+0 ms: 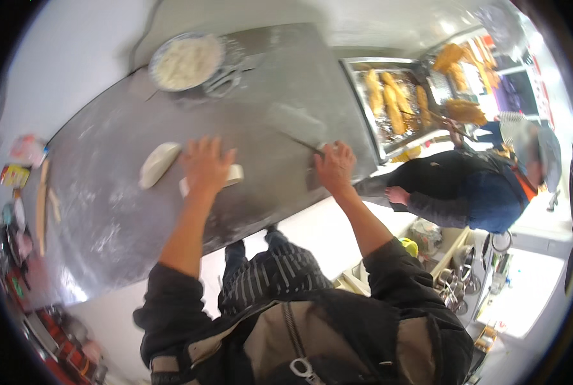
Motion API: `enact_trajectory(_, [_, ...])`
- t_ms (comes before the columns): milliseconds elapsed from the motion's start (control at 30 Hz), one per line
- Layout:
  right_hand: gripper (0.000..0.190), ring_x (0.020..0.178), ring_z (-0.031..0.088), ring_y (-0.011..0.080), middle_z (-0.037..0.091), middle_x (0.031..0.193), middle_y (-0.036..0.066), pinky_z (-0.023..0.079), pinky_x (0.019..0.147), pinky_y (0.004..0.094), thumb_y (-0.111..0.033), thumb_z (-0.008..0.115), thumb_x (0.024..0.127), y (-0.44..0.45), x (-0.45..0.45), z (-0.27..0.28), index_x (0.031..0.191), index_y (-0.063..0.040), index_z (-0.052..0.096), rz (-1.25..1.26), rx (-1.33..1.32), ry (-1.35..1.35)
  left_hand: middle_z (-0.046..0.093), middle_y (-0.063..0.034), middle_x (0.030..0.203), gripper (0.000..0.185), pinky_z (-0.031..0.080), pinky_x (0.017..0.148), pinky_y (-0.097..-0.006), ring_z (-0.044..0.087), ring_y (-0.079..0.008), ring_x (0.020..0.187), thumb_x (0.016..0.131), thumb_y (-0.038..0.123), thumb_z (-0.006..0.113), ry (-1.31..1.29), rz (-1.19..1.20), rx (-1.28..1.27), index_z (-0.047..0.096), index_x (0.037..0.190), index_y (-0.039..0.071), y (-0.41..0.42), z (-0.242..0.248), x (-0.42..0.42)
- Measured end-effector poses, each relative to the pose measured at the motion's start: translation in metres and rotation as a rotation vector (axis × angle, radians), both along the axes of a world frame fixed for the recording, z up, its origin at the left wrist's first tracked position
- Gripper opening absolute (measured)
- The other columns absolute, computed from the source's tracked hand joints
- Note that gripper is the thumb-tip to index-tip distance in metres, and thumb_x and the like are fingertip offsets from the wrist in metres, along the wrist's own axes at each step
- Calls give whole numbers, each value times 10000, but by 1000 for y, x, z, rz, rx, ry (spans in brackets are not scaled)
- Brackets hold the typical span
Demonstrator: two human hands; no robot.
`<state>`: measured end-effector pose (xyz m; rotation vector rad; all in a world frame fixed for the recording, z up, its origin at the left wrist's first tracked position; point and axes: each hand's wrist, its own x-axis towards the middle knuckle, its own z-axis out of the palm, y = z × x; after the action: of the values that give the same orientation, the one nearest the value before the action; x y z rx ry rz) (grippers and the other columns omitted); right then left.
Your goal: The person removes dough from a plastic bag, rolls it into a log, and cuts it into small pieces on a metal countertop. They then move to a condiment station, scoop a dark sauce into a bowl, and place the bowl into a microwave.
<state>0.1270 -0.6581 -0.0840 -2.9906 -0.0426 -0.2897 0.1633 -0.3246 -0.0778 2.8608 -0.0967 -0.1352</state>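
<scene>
My left hand (pixel 204 166) lies palm down with spread fingers over a pale strip of dough (pixel 235 175). Both ends of the strip show beside the hand; its middle is hidden. To the left, apart from my fingers, a thicker piece of dough (pixel 161 164) rests on the metal worktop (pixel 267 192). Near the worktop's right front, my right hand (pixel 335 166) grips a thin dark tool (pixel 298 141), perhaps a knife seen on edge. It points up and left, its handle mostly covered by my fingers.
At the back stands a bowl of white flour (pixel 186 63), with a metal utensil (pixel 223 83) beside it. A wooden rolling pin (pixel 42 207) lies far left. On the right, a co-worker (pixel 464 187) holds a stick over a fryer (pixel 397 106) with long golden fried dough (pixel 393 108).
</scene>
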Motion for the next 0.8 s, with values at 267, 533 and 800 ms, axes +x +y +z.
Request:
enact_trajectory(267, [178,1064,564,334,596,1037,98,437,905,473,-213,733,860,-51,52,-38,993,-120,659,34,176,-164,367,-133,1650,722,220,1189,-655,275,-417,1534,958,476,606,-98,-90,179,450,1557,104,-28,10,-120])
enact_trajectory(533, [135,1048,563,308,585,1020,92,431,915,463,-181,719,860,-50,59,-35,940,-107,640,13,365,-208,377,-143,1645,702,227,1201,-617,259,-430,1542,983,432,554,10,-203,214,409,1580,92,-16,-5,-77])
enact_trajectory(800, [167,1094,565,345,591,1109,158,439,953,475,-194,722,862,-37,55,-21,981,-99,655,-9,238,-307,464,-215,1558,595,291,1187,-554,337,-461,1483,1025,345,580,-222,-62,68,455,1528,52,6,-22,0])
